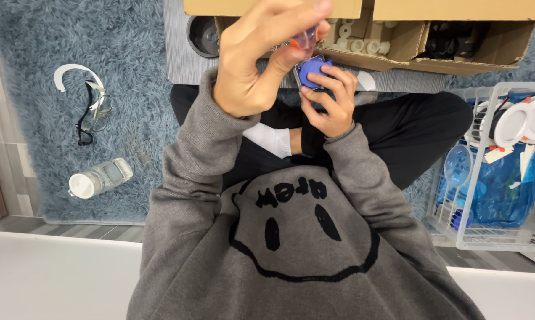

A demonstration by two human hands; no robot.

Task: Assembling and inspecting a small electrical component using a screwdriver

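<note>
A person in a grey sweatshirt (291, 237) sits cross-legged on a shaggy blue-grey rug (72, 47), seen from directly overhead. The left hand (261, 59) is raised above the lap, thumb and fingertips pressed together around a small translucent pink-orange piece (306, 38). The right hand (329, 98) sits just below it, fingers curled around a small blue and grey device (312, 71), which it holds over the lap, near the front edge of the cardboard box (374, 35). The pinched piece hangs just above the device; whether the 2 touch cannot be told.

The open cardboard box lies at the rug's far edge ahead of the knees, with white cylindrical parts (359, 41) in 1 compartment and dark items in another. A dark round container (202, 35) stands just beside the box's left corner.

On the rug's left side lie a white curved band (72, 74) and clear safety glasses (92, 112), touching or nearly so, with a clear plastic bottle (98, 178) on its side nearer the rug's lower edge. At the rug's right edge stands a white wire basket (474, 237) holding blue plastic bags (504, 189) and white round fittings (525, 121).
</note>
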